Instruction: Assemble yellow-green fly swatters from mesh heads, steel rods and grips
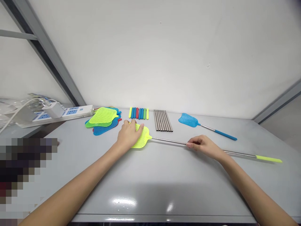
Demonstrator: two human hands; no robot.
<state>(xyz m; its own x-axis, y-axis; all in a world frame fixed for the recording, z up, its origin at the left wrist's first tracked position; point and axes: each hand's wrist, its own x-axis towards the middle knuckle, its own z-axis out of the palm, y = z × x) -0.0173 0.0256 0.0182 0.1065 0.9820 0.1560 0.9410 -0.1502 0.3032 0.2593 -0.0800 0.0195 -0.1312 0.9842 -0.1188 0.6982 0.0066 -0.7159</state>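
Left hand (129,134) grips the yellow-green telescopic flyswatter (169,141) by its head (144,138), right hand (205,146) pinches the shaft (240,153); handle (268,158) toward the tabletop's (150,175) right edge! Looks like shaft-adjusting: steady, straight tension needed.

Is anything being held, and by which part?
A yellow-green plastic fly swatter: the right hand pinches its silver metal shaft; the left hand covers part of its perforated paddle, but whether it grips or only presses is unclear.
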